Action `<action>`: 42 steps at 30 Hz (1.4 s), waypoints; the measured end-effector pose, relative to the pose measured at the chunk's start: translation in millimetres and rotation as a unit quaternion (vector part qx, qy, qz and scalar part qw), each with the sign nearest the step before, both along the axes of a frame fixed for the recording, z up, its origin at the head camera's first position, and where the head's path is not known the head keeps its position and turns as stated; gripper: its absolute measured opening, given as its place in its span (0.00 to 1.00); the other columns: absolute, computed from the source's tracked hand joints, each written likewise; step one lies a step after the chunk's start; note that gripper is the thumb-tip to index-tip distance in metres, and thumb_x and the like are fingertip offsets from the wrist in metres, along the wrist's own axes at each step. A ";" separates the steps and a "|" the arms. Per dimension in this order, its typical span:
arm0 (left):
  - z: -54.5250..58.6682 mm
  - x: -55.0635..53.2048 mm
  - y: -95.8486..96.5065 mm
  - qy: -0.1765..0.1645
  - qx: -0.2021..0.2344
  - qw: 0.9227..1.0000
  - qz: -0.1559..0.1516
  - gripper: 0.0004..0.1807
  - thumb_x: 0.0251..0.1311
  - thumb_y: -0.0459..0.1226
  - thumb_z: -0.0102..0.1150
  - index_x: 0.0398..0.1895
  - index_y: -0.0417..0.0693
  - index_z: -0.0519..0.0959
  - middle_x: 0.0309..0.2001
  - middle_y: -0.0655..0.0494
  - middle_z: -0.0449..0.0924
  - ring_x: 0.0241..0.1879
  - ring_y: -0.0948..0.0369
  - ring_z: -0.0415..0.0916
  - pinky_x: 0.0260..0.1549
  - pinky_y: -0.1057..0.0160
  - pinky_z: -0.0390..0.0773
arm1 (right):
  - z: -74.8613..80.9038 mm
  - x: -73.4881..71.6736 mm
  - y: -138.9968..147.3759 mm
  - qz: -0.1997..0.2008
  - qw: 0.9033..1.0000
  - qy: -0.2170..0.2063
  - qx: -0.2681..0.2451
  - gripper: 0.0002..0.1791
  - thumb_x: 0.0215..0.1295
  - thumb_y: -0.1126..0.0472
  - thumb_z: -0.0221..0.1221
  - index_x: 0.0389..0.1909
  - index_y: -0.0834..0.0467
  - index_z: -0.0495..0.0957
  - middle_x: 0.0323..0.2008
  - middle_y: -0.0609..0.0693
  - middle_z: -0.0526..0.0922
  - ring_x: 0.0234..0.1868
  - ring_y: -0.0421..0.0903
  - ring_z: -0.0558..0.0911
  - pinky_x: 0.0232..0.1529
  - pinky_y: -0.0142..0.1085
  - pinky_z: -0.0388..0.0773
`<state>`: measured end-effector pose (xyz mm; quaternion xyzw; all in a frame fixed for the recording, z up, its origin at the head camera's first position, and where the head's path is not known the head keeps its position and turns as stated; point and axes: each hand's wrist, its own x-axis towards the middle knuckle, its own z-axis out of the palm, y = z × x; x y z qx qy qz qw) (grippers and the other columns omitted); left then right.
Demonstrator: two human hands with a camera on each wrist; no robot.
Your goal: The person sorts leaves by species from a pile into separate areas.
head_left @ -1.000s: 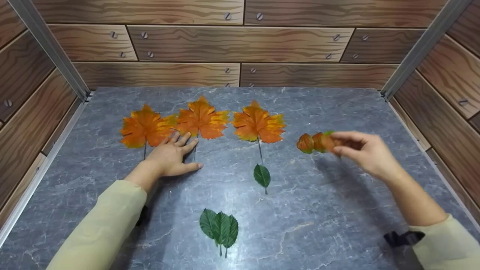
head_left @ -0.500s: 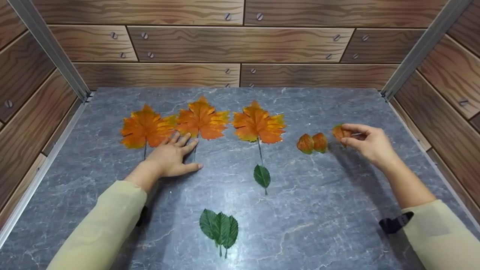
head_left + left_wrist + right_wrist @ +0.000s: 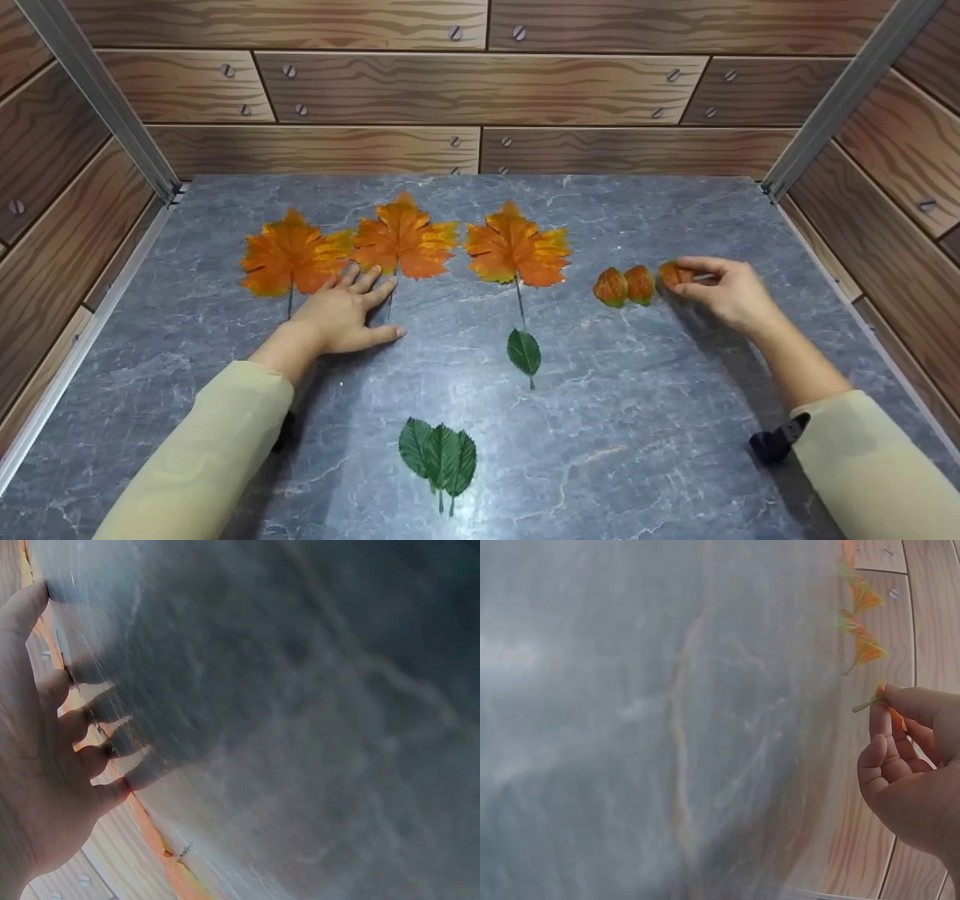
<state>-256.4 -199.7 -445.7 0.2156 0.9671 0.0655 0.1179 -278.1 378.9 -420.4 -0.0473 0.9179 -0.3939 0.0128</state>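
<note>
Marbled tabletop (image 3: 585,457) underlies both hands — left (image 3: 337,319) spread, right (image 3: 739,298) pinching a (small) orange leaf (image 3: 669,276).

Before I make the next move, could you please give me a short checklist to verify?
1. Right hand's grip secure: ok, thumb and fingertips pinch the small orange leaf.
2. Held leaf clear of its neighbours: ok, a narrow gap separates it from the two small orange leaves.
3. Held leaf touching the table: cannot tell.
4. Left hand free: ok, fingers spread by two large orange leaves, gripping nothing.
5. Green leaves all separate: not ok, three green leaves overlap on the near side.
</note>
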 end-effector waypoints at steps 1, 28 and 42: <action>-0.2 0.0 0.0 0.000 0.000 1.000 0.000 0.53 0.70 0.73 0.46 0.88 0.55 0.51 0.86 0.43 0.43 0.83 0.37 0.35 0.78 0.32 0.43 | -0.6 -0.5 -0.2 0.001 1.000 -0.004 0.002 0.29 0.71 0.64 0.69 0.70 0.68 0.76 0.63 0.71 0.80 0.41 0.28 0.80 0.40 0.24 0.82; 1.4 0.3 1.0 -0.001 0.001 1.000 0.002 0.52 0.70 0.73 0.46 0.87 0.54 0.51 0.86 0.42 0.43 0.83 0.36 0.36 0.78 0.33 0.43 | -10.6 -1.7 -8.7 0.018 1.000 -0.022 -0.011 0.30 0.70 0.64 0.70 0.70 0.70 0.75 0.61 0.73 0.80 0.42 0.28 0.81 0.41 0.24 0.81; 1.6 -0.2 1.0 -0.006 -0.006 1.000 0.003 0.53 0.70 0.73 0.46 0.88 0.55 0.50 0.86 0.43 0.42 0.83 0.37 0.35 0.78 0.34 0.42 | -4.3 3.2 1.5 0.024 0.999 -0.027 -0.013 0.32 0.72 0.61 0.70 0.72 0.68 0.74 0.62 0.72 0.80 0.42 0.28 0.81 0.43 0.24 0.81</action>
